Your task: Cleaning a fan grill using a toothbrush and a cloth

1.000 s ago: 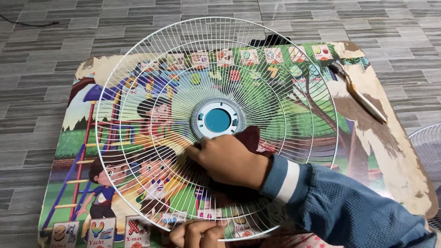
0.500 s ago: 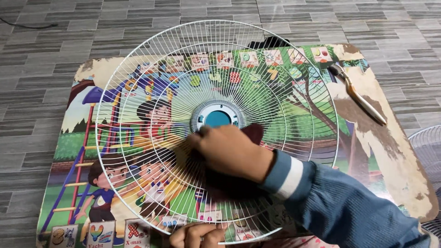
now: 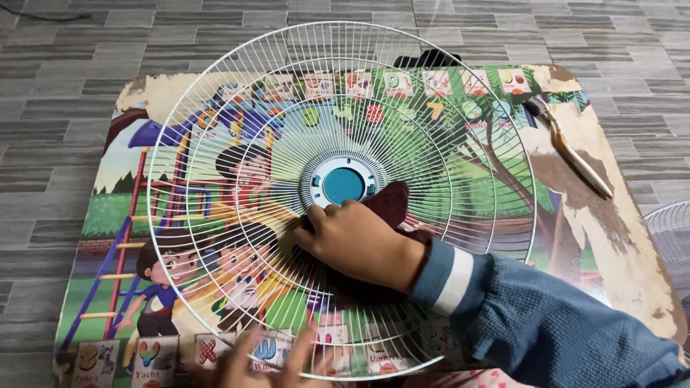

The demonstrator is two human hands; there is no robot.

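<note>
Near edge: left hand (image 3: 269, 359) lay at the bottom of the frame, fingers (image 3: 300, 350) spread wide and flat on the near rim of the white fan guard (image 3: 215, 144). It gripped nothing, only pinned the rim down; motion blur hid the finer detail.

Just beyond it: right hand (image 3: 359, 241), blue sleeve with a white stripe, came in from the near right. Its fingers were curled narrow and pressed onto a dark maroon cloth (image 3: 392, 205) bunched under the palm. Cloth and hand sat on the wires, touching, just near-right of the teal hub (image 3: 343, 185). Whether the thumb actually pinched the cloth was hidden under the hand.

Key relation: the hub lay immediately far-left of the right fingertips, almost touching. The wires ran radially out from it, so the hand sat across several spokes. The right hand was the closer one to the hub; the left was well apart from it at the rim.

The guard lay flat, face up, and covered most of the surface (image 3: 632, 259), a worn board printed with a cartoon playground scene.

Far right: a slim tool with a pale handle (image 3: 575, 154) lay on the surface, long axis far-left to near-right, clear of the guard. A second wire guard (image 3: 672, 237) showed at the right edge. Grey tile floor (image 3: 72, 72) all round.
</note>
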